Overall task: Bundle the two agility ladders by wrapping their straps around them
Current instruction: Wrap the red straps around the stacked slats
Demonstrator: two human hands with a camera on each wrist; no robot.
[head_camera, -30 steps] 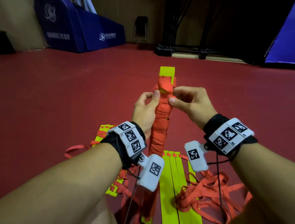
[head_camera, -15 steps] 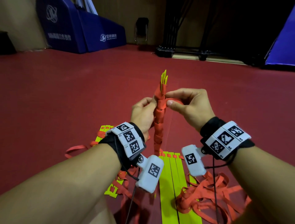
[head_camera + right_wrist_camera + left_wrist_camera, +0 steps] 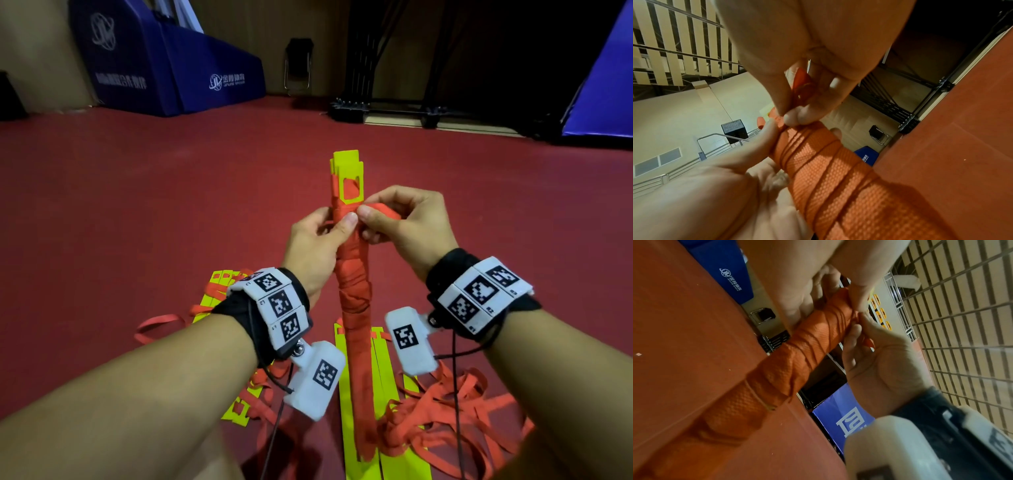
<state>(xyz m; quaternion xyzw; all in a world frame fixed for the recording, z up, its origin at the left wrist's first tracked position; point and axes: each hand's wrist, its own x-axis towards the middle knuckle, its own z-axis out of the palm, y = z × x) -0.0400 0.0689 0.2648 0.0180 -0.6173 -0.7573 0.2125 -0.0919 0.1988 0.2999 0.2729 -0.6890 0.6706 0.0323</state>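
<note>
- Holding upright a bundle of yellow flat plastic ladder rungs wrapped in orange woven strap, we grip it with our left hand; the fingers curl round the bundle and the thumb presses on the front of the wrapping.
- Our right hand pinches the free end of the orange strap between thumb and fingers, just beside the left thumb, at the top edge of the wrapping.
- The yellow rung tips stand out above the wrapping, with one strap loop seen through a slot.
- The second ladder, yellow flat rungs with loose orange straps, lies unwrapped on the red floor under our wrists.
- More yellow rungs lie on the floor behind the left wrist.
- A blue padded mat stands at the far wall.
</note>
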